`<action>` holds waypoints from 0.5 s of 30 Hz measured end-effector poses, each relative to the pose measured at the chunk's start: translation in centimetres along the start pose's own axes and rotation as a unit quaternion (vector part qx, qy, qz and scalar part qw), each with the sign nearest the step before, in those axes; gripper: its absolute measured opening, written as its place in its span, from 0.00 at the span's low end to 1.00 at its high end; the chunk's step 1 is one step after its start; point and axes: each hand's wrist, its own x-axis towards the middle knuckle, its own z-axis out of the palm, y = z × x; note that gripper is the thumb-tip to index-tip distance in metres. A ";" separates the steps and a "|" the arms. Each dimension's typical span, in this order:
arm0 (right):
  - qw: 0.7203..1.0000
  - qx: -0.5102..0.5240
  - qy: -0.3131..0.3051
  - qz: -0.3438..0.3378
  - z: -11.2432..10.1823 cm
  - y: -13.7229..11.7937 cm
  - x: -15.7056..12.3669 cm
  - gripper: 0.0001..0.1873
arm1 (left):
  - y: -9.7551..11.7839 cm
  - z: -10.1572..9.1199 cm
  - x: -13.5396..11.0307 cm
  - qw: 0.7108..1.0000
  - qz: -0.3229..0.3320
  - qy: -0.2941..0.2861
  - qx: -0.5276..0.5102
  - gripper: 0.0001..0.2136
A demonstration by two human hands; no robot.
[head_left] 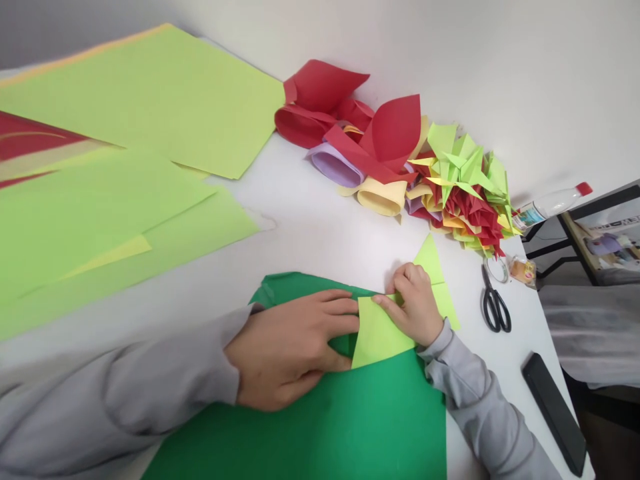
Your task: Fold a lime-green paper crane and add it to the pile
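Note:
A light green piece of paper [383, 337] lies folded on a large dark green sheet [360, 427]. My left hand [287, 350] rests flat from the left, fingers stretched out, with the tips at the paper's left edge. Whether those tips reach under the fold I cannot tell. On the other side, my right hand [413, 307] pinches the paper's upper edge between thumb and curled fingers. Light green paper with a crease [433, 270] also shows beyond my right hand, partly hidden by it. The dark green sheet's far edge is crumpled.
Large light green sheets [150, 100] cover the left of the white table. Rolled red paper [320, 93] and folded paper stars [465, 173] are piled along the wall. Scissors [495, 307], a tape roll [496, 269], a black case [555, 413] and a bottle [555, 200] are at right.

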 end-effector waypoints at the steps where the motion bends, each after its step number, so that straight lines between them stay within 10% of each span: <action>1: 1.000 -0.002 -0.002 0.001 0.0 0.0 0.0 0.16 | 0.1 -0.5 0.1 1.000 -0.004 -0.007 -0.006 0.13; 10: 0.999 -0.037 -0.021 0.006 -0.3 -0.5 0.3 0.17 | 2.2 1.3 1.0 0.992 0.022 0.111 0.063 0.13; 15: 0.999 -0.038 -0.030 0.012 -0.5 -0.7 0.2 0.18 | 2.5 3.8 1.7 0.988 -0.012 0.023 0.150 0.19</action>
